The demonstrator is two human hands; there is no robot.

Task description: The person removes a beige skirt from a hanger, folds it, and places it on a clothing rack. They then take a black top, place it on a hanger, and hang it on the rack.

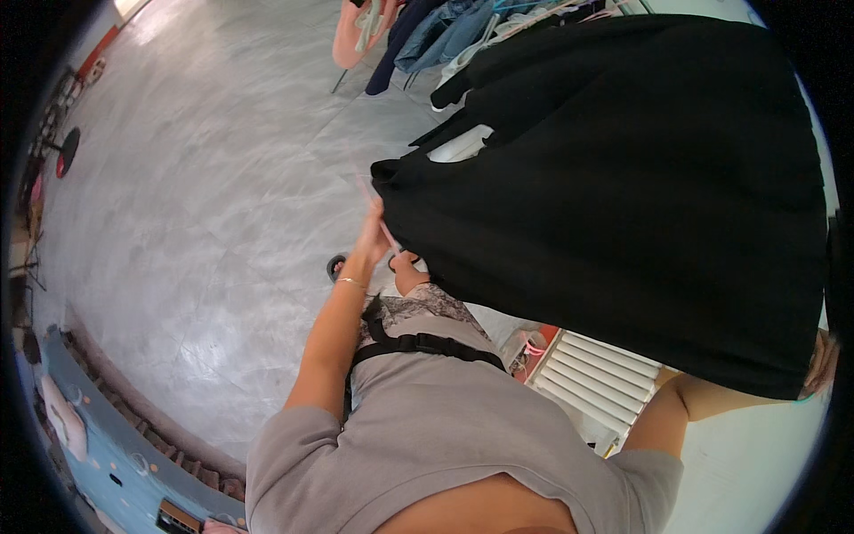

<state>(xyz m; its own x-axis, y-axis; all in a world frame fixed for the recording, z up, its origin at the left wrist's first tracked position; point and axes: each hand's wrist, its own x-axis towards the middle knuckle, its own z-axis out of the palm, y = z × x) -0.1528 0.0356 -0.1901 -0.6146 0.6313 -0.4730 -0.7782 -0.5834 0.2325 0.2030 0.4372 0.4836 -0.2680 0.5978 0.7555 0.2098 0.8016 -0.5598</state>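
Note:
A large black cloth garment [620, 200] is spread out before me, over much of the right side of the view. My left hand [375, 237] grips a thin pink plastic bar [385, 230], possibly part of a clothes hanger, at the garment's narrow left end. Through a gap in the cloth near that end, something white shows. At the far right rim my right hand [820, 367] holds the garment's other end, with its fingers partly hidden. A small piece of a thin teal item [806, 398] peeks out beneath that hand.
Behind the garment stands a rack with blue jeans [444, 37] and a pink garment [357, 37]. A white radiator [594, 374] lies at my right, beside a red box [548, 332]. Lower left is a bed with a blue cover [113, 434]. Grey tiles [200, 200] form the floor.

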